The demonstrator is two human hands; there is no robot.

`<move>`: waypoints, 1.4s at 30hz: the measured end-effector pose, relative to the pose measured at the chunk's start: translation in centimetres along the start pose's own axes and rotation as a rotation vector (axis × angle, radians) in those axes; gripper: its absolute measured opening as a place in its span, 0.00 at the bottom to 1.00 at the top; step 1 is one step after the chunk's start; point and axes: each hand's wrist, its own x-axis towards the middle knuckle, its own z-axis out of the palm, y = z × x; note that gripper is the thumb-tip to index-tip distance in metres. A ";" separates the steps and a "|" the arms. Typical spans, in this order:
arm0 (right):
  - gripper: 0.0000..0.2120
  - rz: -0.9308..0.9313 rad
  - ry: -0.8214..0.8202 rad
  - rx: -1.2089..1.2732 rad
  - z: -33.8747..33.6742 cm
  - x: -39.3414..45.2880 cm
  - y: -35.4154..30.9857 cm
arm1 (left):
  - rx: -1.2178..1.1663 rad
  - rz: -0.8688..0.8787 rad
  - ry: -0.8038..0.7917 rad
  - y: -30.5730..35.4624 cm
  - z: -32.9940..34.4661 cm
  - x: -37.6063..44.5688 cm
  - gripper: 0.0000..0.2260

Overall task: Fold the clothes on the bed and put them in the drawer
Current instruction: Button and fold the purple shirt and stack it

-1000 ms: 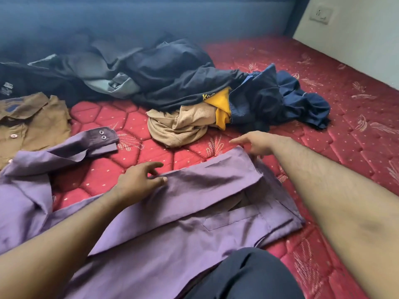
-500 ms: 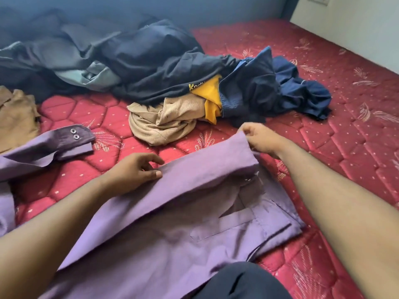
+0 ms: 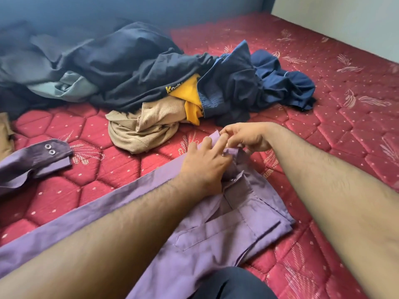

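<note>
A purple shirt lies spread across the red mattress in front of me, one side folded over, its cuffed sleeve stretched out to the left. Both hands meet at the shirt's far corner by the collar. My left hand lies on the folded edge with its fingers reaching over the cloth. My right hand pinches that same corner between fingertips and thumb. Behind the shirt sits a heap of unfolded clothes: a beige top, a yellow garment and dark navy clothes.
A blue padded headboard runs along the back, a pale wall at the right. A brown shirt's edge shows at the far left. My dark-trousered knee is at the bottom. Bare mattress lies to the right.
My left hand has slid right along the folded edge to join my right hand at the shirt's far corner. The view has shifted slightly right and closer.
</note>
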 end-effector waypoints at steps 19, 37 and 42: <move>0.14 -0.103 -0.194 0.331 2.3 -4.3 3.5 | -0.972 -0.495 0.684 -3.4 -5.4 -0.9 0.20; 0.12 -0.347 0.395 0.060 4.4 1.0 0.3 | -0.996 -0.080 0.274 2.8 1.2 -1.7 0.32; 0.11 -0.399 0.470 -0.153 2.6 2.5 0.8 | -0.918 -0.046 0.103 3.3 6.6 -3.4 0.31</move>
